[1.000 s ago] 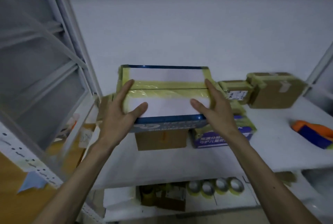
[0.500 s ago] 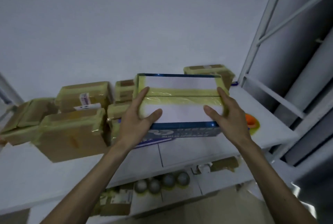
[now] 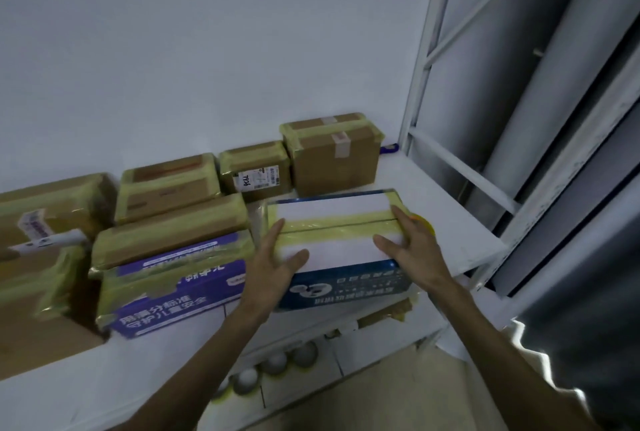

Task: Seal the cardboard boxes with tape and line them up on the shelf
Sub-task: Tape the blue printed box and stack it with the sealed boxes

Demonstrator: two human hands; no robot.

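On the white metal shelf (image 3: 453, 198), left end: large brown cardboard box bound in yellow tape (image 3: 52, 208), partly out of view. Just right of it at the front edge, purple-and-white printed carton (image 3: 166, 292), taped, with a flat brown taped box (image 3: 173, 233) lying on top. At the right front, white-topped blue cardboard box with a yellow tape strip along its seam (image 3: 332, 219), close beside the purple carton, its near face out past the front edge; can't tell if it rests on the board. Back edge by the wall: row of three brown taped boxes (image 3: 332, 153).

Left hand (image 3: 277, 264) flat on the blue box's left end, fingers straight, thumb spread over the top. Right hand (image 3: 412, 250) the same on the right end. Box held between them.

Lower shelf: several tape rolls (image 3: 277, 361) standing in a row. Orange-yellow object (image 3: 425, 224) shows behind the right hand, mostly hidden.
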